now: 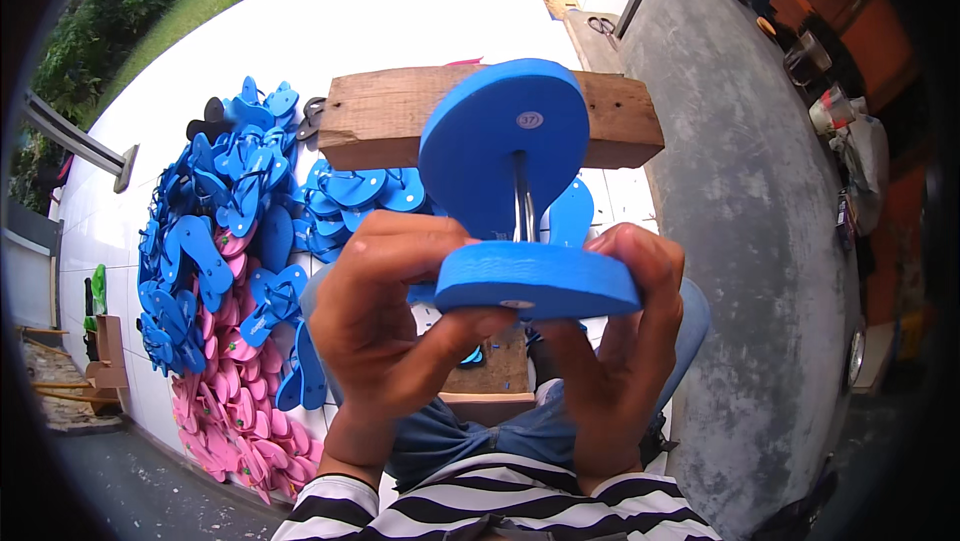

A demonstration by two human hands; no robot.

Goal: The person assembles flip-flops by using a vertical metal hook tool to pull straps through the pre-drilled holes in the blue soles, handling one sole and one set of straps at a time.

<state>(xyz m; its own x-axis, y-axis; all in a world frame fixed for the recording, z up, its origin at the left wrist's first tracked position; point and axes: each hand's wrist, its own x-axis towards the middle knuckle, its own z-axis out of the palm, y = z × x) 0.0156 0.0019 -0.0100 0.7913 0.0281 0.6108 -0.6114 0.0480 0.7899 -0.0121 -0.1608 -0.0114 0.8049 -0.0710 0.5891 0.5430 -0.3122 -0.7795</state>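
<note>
The blue foam sole (535, 279) is up in front of the person's lap, level on its near edge, with a taller blue oval (505, 131) standing just beyond it. Whether the two are one bent piece or separate ones cannot be told. Thin metal rods (522, 203) show in the gap between them.

The likeliest trouble is a slip: the foam looks springy, so a thumb sliding off the edge might let it twist or jump loose. Fingers close to the rods could also be scraped or poked if the grip gave way suddenly.

The left hand (372, 311) is pinched on the sole's left end, forefinger above and thumb beneath. The right hand (632, 341) grips the other end, fingers curled round the corner, thumb below. The two hands are apart, with the foam between them.

Behind the oval lies a wooden beam (370, 121). To the left, blue sandals (240, 171) are heaped above pink sandals (235, 391) on white tiles (420, 1). Farther off, scissors (602, 26) lie near the grey floor (740, 241).
</note>
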